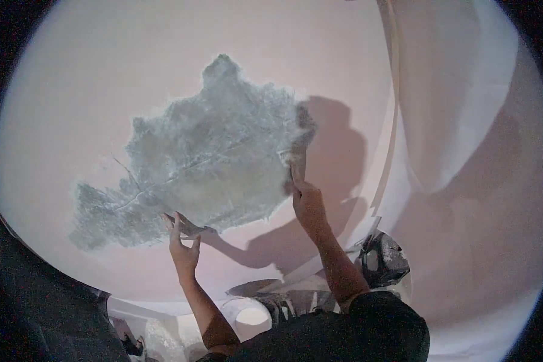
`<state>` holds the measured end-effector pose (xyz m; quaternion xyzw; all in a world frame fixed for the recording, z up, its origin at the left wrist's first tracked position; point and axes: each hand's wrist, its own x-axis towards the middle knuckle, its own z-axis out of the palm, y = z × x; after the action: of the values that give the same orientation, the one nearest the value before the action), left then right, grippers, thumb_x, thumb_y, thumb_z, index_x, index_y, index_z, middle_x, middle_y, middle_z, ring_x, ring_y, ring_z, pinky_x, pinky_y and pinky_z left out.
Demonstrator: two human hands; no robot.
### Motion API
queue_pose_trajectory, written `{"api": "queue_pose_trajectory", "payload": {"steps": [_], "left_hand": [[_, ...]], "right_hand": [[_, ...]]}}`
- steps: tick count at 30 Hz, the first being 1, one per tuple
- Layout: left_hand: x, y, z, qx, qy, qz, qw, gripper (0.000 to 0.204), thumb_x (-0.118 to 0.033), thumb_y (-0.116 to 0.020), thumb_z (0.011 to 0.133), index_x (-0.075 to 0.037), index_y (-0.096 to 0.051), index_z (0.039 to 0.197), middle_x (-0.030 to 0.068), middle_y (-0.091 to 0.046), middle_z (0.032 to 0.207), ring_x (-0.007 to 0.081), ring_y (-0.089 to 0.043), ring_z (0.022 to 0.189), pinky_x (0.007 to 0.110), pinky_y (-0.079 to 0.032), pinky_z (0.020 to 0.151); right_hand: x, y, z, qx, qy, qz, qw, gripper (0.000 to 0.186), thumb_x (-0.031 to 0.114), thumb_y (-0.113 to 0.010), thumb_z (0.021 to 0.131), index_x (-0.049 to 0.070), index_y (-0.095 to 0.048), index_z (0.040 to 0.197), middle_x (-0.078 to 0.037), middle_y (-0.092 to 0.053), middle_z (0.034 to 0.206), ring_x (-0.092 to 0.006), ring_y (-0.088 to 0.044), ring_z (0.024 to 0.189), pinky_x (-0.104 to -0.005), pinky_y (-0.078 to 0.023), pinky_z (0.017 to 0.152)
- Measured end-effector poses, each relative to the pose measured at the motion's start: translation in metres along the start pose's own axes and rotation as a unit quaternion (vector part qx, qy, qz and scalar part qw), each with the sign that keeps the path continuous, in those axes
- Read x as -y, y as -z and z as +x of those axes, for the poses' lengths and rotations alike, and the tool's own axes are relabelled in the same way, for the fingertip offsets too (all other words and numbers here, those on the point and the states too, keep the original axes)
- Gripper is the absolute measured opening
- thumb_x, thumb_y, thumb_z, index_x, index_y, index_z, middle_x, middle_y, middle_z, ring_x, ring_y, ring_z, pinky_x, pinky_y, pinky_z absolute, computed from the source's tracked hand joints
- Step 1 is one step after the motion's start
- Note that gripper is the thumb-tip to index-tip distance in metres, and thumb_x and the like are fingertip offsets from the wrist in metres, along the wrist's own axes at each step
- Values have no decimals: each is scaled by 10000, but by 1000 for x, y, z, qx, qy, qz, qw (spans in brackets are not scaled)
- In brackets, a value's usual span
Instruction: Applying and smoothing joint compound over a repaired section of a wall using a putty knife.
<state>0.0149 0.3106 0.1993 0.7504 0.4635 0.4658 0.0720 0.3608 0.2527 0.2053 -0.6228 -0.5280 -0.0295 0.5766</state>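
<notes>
A pale pinkish wall (90, 78) has a large, ragged grey patch (217, 145) with whitish edges and a slanting line across it. At the patch's lower edge is my left hand (184, 248), thumb and fingers apart, the fingertips close to or on the wall. My right hand (309, 202) is raised at the patch's right edge with at least one finger stretched upward. The other fingers of that hand are partly hidden and blurred. No tool can be made out in either hand.
Right of the wall runs a vertical corner edge (394, 102), with another pale surface (458, 151) beyond. Below my right arm stands a dark, plaster-smeared bucket (385, 259). A round white container (251, 318) sits low between my arms. Shadows of my head and arms fall on the wall.
</notes>
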Motion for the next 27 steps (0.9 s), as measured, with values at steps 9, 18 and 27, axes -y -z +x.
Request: {"api": "queue_pose_trajectory", "payload": {"steps": [9,18,27], "left_hand": [[-11,-2,2,-14,-20,70,997,825,-3,-762,700,-112,-401,1434,220,-242,1523,357,-332,1374,430,-361,1073],[-13,-6,1,-17,-7,44,999,867,74,-746,651,-106,-409,1429,235,-157,1540,362,-245,1408,411,-348,1082],[-7,-7,1,-20,53,37,998,795,52,-740,690,-91,-435,1410,215,-204,1535,363,-329,1374,405,-399,1036]], "right_hand": [[-28,8,-5,37,36,-33,998,161,98,-569,901,-33,-626,974,-265,-614,842,-441,-611,768,-483,-485,660],[-33,13,-5,53,-33,-95,994,179,171,-579,921,27,-660,989,-232,-634,833,-408,-630,769,-487,-512,678],[-59,8,-3,71,54,-167,982,131,118,-532,861,15,-611,839,-193,-613,655,-330,-657,640,-445,-537,565]]}}
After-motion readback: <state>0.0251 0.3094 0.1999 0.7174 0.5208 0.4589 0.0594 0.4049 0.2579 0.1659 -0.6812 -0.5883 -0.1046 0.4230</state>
